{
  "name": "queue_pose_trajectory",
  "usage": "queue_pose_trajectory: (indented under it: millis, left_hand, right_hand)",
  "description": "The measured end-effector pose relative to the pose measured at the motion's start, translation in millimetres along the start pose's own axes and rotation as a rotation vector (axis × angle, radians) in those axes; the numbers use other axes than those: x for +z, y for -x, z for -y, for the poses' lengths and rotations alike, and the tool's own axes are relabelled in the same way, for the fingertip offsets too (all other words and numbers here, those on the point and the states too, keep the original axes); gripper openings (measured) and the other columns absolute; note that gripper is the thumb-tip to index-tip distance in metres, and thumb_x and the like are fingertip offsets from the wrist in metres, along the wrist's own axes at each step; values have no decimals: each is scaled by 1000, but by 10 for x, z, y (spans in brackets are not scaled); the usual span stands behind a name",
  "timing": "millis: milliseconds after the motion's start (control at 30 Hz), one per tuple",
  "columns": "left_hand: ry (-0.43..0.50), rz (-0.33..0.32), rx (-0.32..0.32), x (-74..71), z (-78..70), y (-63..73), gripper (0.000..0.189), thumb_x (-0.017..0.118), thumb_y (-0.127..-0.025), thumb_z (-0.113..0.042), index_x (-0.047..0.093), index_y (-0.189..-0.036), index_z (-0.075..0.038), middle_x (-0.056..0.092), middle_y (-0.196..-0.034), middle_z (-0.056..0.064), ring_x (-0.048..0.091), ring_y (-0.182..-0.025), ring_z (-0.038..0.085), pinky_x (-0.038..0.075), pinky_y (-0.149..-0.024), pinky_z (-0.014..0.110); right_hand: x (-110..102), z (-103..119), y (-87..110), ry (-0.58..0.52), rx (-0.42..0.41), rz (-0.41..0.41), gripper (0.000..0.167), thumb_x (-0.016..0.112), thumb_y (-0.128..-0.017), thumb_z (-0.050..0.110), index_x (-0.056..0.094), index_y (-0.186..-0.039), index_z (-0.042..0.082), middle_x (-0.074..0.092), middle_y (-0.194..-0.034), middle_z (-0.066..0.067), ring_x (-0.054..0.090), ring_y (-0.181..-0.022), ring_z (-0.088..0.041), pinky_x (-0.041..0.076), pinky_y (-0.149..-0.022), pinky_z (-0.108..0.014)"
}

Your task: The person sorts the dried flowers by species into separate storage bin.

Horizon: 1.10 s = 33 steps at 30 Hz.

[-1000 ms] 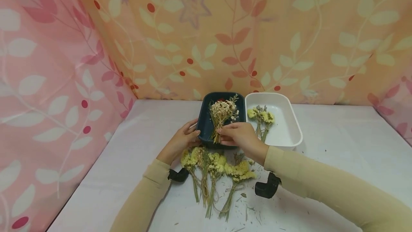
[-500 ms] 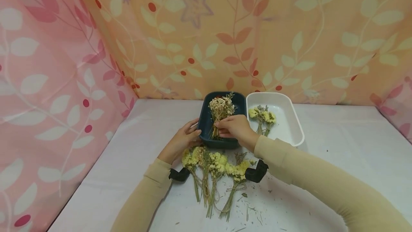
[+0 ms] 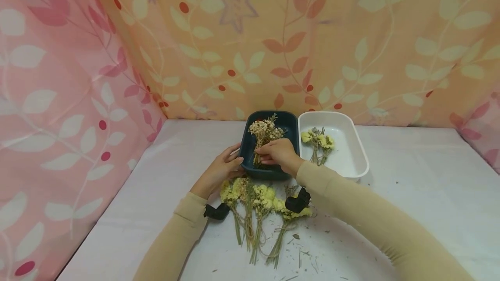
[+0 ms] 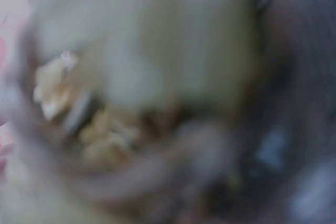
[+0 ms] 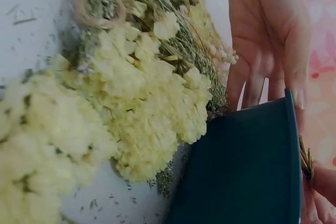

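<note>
Orange floral cloth hangs behind a white table. We see the right hand pinching a cream dried bunch by its stems, in or just above the dark tray; the left hand, fingers extended, touches that tray's near left side. Mostly yellow bunches lie nearer; a white tray stands right.

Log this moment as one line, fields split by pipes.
right hand: pinches cream bouquet at dark tray | left hand: touches dark tray | white tray: yellow flowers inside | table: yellow bunches
</note>
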<state>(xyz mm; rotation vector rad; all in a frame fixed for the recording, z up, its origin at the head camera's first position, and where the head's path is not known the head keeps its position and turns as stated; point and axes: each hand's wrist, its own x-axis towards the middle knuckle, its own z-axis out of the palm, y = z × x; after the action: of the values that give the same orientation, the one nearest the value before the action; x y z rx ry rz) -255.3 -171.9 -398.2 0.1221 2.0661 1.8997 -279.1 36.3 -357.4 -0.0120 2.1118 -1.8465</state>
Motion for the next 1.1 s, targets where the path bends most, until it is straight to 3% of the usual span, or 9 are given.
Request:
queue_pose_trajectory:
  millis: [167, 300, 433, 600, 833, 1100]
  left_hand:
    - [-12, 3, 4, -15, -4, -15, 61, 51, -106, -22, 22, -159, -26, 22, -166, 11, 46, -140, 37, 43, -112, 54]
    - [-10, -3, 5, -19, -26, -18, 61, 51, -106, -21, 22, -159, -26, 23, -166, 11, 47, -139, 38, 43, -112, 54]
    - [-4, -4, -9, -21, -15, 11, 62, 51, -105, -20, 22, -160, -25, 24, -165, 11, 48, -137, 40, 43, -112, 54]
    - [-10, 12, 6, -18, 5, 19, 63, 51, -106, -21, 20, -160, -25, 21, -166, 12, 46, -139, 40, 41, -113, 56]
    - [-4, -5, -7, -8, 3, 15, 61, 51, -106, -21, 23, -159, -27, 24, -165, 10, 48, -138, 37, 43, -112, 54]
    - [-12, 3, 2, 0, 11, 11, 63, 52, -105, -21, 21, -160, -26, 22, -166, 11, 47, -139, 37, 43, -112, 54]
  right_hand:
    - [23, -21, -114, 17, -12, -23, 23, 71, -92, 10, 74, -109, -5, 76, -93, -11, 68, -65, -10, 63, -77, -33]
    - [20, -34, -185, 15, 0, -40, 22, 71, -92, 9, 75, -108, -5, 75, -87, -10, 68, -63, -10, 63, -74, -32]
    - [39, -80, -205, 3, 21, -39, 22, 71, -91, 8, 74, -109, -6, 73, -81, -4, 67, -62, -10, 63, -72, -31]
    - [76, -132, -230, 4, 34, -30, 22, 72, -91, 8, 74, -108, -6, 75, -87, -8, 67, -64, -11, 63, -70, -30]
    - [113, -163, -244, -1, 60, -15, 21, 73, -89, 3, 74, -105, -9, 72, -79, -7, 67, -61, -11, 62, -65, -26]
    - [103, -182, -232, 27, 25, -11, 20, 70, -90, 3, 73, -106, -10, 75, -86, -14, 69, -62, -9, 63, -73, -31]
